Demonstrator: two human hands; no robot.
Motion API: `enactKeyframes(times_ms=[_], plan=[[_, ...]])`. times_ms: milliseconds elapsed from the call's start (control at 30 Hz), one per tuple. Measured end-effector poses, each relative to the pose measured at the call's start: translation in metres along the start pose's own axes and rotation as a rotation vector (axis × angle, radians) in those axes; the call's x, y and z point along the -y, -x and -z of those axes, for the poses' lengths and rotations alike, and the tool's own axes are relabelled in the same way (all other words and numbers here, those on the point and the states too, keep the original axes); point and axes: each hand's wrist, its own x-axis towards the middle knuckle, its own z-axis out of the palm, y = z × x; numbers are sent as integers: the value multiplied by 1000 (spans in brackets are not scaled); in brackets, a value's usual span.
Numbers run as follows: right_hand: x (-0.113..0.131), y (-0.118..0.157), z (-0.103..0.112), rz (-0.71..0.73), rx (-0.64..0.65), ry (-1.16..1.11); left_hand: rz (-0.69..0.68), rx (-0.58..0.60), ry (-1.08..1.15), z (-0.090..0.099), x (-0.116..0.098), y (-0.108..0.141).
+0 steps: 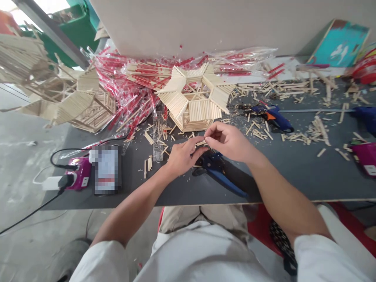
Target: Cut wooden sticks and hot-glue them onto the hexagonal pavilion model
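Head view: a few short wooden sticks [201, 143] sit between the two hands, just above the near half of the dark grey tabletop [293, 184], their long axis running roughly crosswise to the person, tilted slightly. The left hand [183, 154] comes in from the lower left, palm down, with its fingers [194, 145] curled inward and closed against the sticks. The right hand [230, 141] reaches in from the lower right, its fingertips [207, 135] bunched and pinching the sticks from the other side. Both forearms rest low, angled inward over the table edge. Right under the hands lie blue-handled wire strippers [219, 172], close to the fingers but not in their way. Straight ahead stands a hexagonal stick model [194, 103] with spreading panels, in front of a heap of plastic-wrapped, red-printed chopsticks [126, 88]. A clear ruler [158, 137] lies left of the hands, beside a pixelated rectangular object [106, 169] and a pink power strip [78, 173]. To the right, a blue glue gun [272, 117] lies among scattered stick offcuts [317, 131].
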Motion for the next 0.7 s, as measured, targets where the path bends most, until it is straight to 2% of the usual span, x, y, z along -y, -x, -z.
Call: enactKeyframes(times_ms=[133, 267, 367, 500, 700], plan=[[-21, 2, -12, -2, -51, -150, 21, -29, -24, -1, 1, 0], [-33, 4, -21, -7, -39, -330, -64, -35, -23, -2, 0, 0], [-37, 1, -24, -15, -34, -414, -108, -84, 26, -3, 1, -2], [-38, 1, -23, -38, -45, -441, -74, -132, 61, -4, 1, -4], [-35, 6, -21, -59, 6, -401, -58, -105, 88, -1, 1, -6]])
